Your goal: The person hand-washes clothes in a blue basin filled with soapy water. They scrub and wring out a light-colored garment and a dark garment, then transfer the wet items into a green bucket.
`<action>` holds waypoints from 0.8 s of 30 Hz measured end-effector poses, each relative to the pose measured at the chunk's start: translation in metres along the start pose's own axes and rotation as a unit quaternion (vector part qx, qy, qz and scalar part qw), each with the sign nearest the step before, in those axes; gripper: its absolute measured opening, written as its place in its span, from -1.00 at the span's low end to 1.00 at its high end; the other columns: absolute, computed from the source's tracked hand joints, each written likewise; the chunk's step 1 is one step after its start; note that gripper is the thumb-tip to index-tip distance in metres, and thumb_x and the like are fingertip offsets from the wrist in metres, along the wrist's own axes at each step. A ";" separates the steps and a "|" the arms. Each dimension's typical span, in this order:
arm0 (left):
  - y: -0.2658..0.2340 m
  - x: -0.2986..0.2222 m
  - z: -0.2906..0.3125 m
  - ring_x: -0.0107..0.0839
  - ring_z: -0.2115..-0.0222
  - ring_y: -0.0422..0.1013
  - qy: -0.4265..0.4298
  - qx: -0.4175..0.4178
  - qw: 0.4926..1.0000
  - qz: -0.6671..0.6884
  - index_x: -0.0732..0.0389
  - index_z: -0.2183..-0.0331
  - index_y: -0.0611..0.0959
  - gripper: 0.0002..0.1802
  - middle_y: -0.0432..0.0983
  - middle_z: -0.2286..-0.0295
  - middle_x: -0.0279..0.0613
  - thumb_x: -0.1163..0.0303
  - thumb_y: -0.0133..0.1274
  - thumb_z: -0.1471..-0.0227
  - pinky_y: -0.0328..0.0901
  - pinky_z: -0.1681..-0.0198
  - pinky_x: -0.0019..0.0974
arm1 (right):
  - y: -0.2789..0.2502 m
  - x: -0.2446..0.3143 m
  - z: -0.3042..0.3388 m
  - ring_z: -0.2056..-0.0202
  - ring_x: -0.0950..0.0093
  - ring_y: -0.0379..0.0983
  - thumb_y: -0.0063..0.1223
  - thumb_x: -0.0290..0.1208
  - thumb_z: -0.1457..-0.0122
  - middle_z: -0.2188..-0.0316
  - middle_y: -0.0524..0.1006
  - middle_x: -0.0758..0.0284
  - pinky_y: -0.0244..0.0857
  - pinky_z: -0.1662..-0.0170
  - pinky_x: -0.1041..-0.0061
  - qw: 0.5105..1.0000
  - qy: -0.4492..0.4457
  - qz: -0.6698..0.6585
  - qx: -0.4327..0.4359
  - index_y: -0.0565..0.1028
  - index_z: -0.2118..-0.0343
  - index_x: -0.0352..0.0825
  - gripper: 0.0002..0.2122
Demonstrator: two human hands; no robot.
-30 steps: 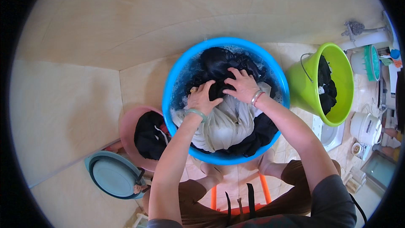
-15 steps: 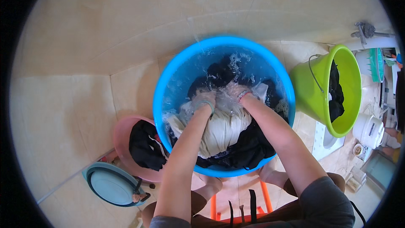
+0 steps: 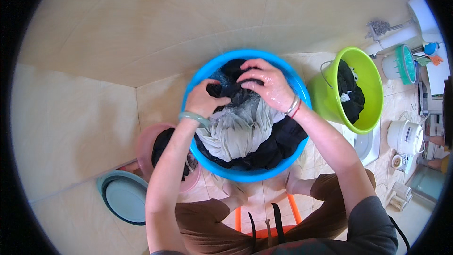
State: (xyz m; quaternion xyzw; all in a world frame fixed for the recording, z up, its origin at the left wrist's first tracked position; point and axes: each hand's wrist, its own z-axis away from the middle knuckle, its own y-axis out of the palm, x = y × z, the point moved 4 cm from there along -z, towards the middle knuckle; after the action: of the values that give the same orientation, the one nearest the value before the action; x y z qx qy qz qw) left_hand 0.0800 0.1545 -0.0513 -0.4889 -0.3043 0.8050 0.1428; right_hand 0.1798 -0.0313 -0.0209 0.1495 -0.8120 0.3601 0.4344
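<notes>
Inside the blue tub (image 3: pixel 250 176), clock dial centred on the tub: pale cloth (image 3: pixel 238 134) from the middle down toward 6 o'clock; black cloth (image 3: pixel 285 139) against it at 4 o'clock, with more at 12 o'clock, below the hands. Left hand (image 3: pixel 202 101) between 9 and 10 o'clock: fingers bent, thumb parted, not clenched. Right hand (image 3: pixel 272 87) near 1 o'clock: fingers spread, released. Contact with the black cloth: not possible to tell.

Hazards, as judged:

1. Dye transfer to the pale cloth. Likely cause: black cloth alongside in shared water.
2. Spillage over the rim. Likely cause: hard, fast pressing near 12 o'clock. Possible result: slippery floor (image 3: pixel 265 190) around the feet (image 3: pixel 295 179) at 5 and 7 o'clock.
3. Snagged cloth. Likely cause: loose folds catching on the green bangle (image 3: pixel 194 118) or silver bangle (image 3: pixel 292 105).
4. Tub shift toward the bucket (image 3: pixel 326 95) near 3 o'clock or the pink basin (image 3: pixel 144 147) at 8 o'clock. Likely cause: uneven sideways force.
</notes>
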 end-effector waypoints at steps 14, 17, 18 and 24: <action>-0.149 -0.193 0.109 -0.61 0.36 0.40 0.254 -0.191 0.924 0.215 0.32 0.10 0.61 -0.54 0.53 0.39 -0.28 0.51 0.28 0.13 0.33 0.25 -0.51 | -0.119 0.181 -0.078 0.04 0.47 0.38 0.17 -0.62 -0.06 0.09 0.45 0.23 0.20 -0.05 0.56 0.973 -0.148 -0.127 -0.127 0.59 0.27 -0.40 -0.85; -0.152 -0.199 0.112 -0.53 0.37 0.39 0.270 -0.247 0.915 0.170 0.27 0.10 0.61 -0.50 0.50 0.40 -0.26 0.48 0.31 0.17 0.32 0.25 -0.45 | -0.122 0.186 -0.076 0.08 0.45 0.41 0.20 -0.58 -0.03 0.13 0.49 0.26 0.24 -0.02 0.54 0.971 -0.182 -0.076 -0.136 0.60 0.31 -0.35 -0.86; -0.145 -0.191 0.107 -0.48 0.37 0.40 0.274 -0.265 0.916 0.127 0.25 0.10 0.62 -0.50 0.48 0.41 -0.23 0.46 0.32 0.18 0.32 0.24 -0.42 | -0.120 0.182 -0.075 0.10 0.45 0.45 0.22 -0.53 0.00 0.18 0.53 0.31 0.26 -0.01 0.53 0.972 -0.178 -0.056 -0.145 0.62 0.33 -0.29 -0.86; -0.063 -0.092 0.051 -0.14 0.25 0.39 0.208 -0.191 0.956 -0.080 0.24 0.32 0.64 -0.74 0.42 0.32 -0.09 0.47 0.26 0.16 0.29 0.14 -0.22 | -0.063 0.075 -0.036 0.00 0.34 0.37 0.27 -0.53 0.10 0.10 0.46 0.28 0.23 -0.09 0.41 0.998 -0.069 -0.003 0.004 0.55 0.23 -0.26 -0.71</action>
State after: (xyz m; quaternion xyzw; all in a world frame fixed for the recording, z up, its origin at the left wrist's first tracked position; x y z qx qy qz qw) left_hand 0.0755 0.1366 0.0697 -0.6374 -0.4543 0.5985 0.1709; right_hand 0.1933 -0.0444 0.0816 0.1782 -0.8383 0.3504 0.3777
